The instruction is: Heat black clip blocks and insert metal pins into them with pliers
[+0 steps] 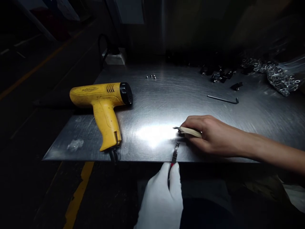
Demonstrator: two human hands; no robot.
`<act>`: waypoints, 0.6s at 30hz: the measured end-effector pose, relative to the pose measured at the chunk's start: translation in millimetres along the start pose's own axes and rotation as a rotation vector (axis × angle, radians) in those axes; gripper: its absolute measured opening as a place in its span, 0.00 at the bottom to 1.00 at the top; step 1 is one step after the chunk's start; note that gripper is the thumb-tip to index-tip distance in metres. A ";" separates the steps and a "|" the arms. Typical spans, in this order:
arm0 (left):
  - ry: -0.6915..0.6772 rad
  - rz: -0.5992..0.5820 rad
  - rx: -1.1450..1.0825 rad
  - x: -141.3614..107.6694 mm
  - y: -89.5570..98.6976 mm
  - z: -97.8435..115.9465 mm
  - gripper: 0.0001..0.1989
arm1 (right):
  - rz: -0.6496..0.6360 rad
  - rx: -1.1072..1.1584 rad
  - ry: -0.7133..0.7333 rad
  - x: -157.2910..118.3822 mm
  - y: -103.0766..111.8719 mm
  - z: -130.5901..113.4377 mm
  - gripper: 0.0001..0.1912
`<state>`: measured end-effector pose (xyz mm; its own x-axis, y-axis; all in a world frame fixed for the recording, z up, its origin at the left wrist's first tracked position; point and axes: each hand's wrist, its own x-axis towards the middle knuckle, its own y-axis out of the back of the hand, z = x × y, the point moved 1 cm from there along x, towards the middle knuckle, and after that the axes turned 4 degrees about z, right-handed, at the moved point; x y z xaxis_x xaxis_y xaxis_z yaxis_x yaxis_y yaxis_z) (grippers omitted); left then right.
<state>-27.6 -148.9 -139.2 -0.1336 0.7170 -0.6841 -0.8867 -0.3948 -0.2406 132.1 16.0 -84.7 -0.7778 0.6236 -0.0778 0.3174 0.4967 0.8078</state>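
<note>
Your right hand (215,136), bare, reaches in from the right and is closed around a pale-handled tool (190,131), its small metal tip pointing left, low over the steel table (181,95) and near the table's front edge. Your left hand (160,200), in a white glove, sits below that edge and is closed around a slim metal tool (174,155) with a red band. This tool points up over the edge, and its tip ends near the tip of the pale-handled tool; you can't tell whether they touch. A yellow heat gun (101,108) lies on its side to the left of both hands, well apart from them, with its black cord (113,155) running off the front edge. Farther back are a few small metal pieces (151,76), and to the right lie an Allen key (222,99), scattered black fittings (219,76) and a heap of metal rings (276,78) beside clear plastic (292,65). A white box (115,58) with a dark cable sits behind the table's far left corner.
</note>
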 end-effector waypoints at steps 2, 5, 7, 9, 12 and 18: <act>-0.147 0.135 0.211 -3.4 -3.9 3.8 0.02 | -0.004 0.096 0.038 -4.6 1.3 -0.5 0.15; -0.321 0.303 0.577 -8.1 -13.7 6.7 0.04 | 0.005 0.186 0.071 -9.9 0.6 -0.4 0.14; -0.406 0.382 0.822 -8.9 -18.9 4.2 0.06 | 0.038 0.200 0.032 -11.8 -1.5 -0.7 0.09; -0.488 0.431 1.048 -7.7 -21.5 -1.3 0.09 | 0.060 0.185 -0.066 -12.8 -4.3 -2.3 0.04; -0.600 0.485 1.322 -5.2 -22.4 -10.3 0.13 | 0.017 0.166 -0.234 -13.9 -8.0 -7.1 0.06; -0.645 0.539 1.516 -3.9 -24.4 -16.2 0.15 | -0.089 0.156 -0.364 -11.7 -8.6 -17.2 0.12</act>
<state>1.7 -151.3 -141.8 -0.3361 0.9418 -0.0096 -0.2303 -0.0723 0.9704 129.1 -5.9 -80.7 -0.5717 0.7334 -0.3677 0.3580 0.6263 0.6925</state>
